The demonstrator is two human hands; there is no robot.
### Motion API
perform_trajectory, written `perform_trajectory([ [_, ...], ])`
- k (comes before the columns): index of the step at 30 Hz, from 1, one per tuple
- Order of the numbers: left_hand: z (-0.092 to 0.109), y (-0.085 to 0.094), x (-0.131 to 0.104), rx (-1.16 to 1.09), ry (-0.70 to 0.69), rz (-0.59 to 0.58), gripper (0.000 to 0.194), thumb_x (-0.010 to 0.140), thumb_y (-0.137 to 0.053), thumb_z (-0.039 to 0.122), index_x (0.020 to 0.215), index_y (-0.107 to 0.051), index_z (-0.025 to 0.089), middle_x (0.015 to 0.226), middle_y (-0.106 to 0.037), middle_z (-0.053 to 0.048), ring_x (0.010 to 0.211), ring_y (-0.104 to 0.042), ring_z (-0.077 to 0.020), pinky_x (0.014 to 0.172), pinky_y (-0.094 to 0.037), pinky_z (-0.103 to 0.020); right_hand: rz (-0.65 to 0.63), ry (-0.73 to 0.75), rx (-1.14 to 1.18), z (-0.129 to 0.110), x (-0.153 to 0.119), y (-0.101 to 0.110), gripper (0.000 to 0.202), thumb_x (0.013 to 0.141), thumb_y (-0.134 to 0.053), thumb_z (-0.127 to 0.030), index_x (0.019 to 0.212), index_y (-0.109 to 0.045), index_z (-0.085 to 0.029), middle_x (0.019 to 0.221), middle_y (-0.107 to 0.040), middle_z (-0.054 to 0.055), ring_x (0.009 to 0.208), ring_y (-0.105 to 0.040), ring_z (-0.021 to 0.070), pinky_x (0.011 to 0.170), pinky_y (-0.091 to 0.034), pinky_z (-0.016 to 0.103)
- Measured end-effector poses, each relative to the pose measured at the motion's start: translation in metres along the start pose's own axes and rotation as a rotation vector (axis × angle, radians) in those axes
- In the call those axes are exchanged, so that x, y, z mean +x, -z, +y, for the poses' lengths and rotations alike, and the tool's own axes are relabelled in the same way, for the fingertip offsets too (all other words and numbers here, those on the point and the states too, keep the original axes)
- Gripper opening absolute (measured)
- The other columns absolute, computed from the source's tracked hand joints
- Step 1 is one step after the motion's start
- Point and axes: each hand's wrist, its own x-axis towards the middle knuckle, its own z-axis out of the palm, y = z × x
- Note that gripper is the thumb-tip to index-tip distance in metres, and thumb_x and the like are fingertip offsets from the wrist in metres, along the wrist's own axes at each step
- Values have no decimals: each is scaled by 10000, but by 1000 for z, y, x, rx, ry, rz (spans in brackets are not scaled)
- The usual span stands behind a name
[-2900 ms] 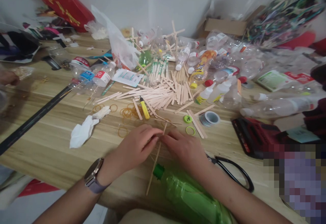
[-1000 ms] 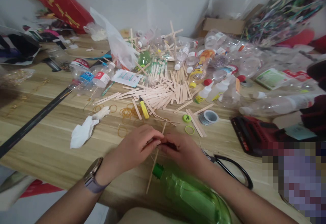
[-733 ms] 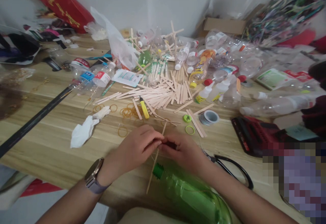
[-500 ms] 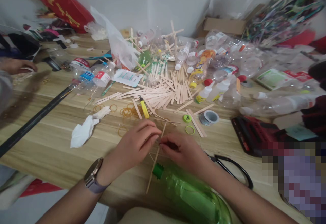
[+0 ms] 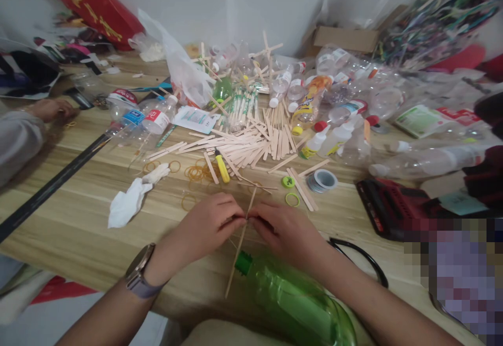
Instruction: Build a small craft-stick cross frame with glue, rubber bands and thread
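Note:
My left hand (image 5: 215, 221) and my right hand (image 5: 278, 225) meet fingertip to fingertip at a slender wooden stick (image 5: 232, 278), each closed in a pinch. A thin pale strand (image 5: 233, 242) shows below the left fingers; the pinched spot itself is mostly hidden. The stick slants toward me, past the dark green neck of a green plastic bottle (image 5: 291, 293) that lies on its side under my right forearm. Just beyond the hands, another thin stick (image 5: 259, 186) lies across a rubber band.
Past my hands lie a yellow-handled tool (image 5: 222, 166), rubber bands (image 5: 198, 172), flat wooden sticks (image 5: 236, 147) and a small spool (image 5: 322, 181). Clear bottles (image 5: 349, 94) crowd the back right. Black-handled scissors (image 5: 363, 254) rest by my right arm. Another person's hand (image 5: 53, 109) is at left.
My fingertips have come closer together at the stick, and both hands are now more tightly pinched. At left, the other person's hand and sleeve have moved further into view.

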Motion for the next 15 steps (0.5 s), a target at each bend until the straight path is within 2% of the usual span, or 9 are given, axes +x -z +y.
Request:
perform_trajectory([
  [6,2,6,1,-175,159,-124,159,887,-538,208,775,-649,190,693,-622,26,637,-564,-128,564,-395,-226,-13,17,-23,0,0,-1,168,912,-527,-143,930,-690,-181,845,-685,39,743,-630,166,632,-401,253],
  [15,-1,8,3,-270,260,-82,156,808,-515,176,814,-671,186,675,-635,24,597,-535,-123,541,-382,-218,-12,100,-81,4,0,1,219,877,-520,-68,941,-683,-199,822,-642,22,731,-610,150,604,-383,227],
])
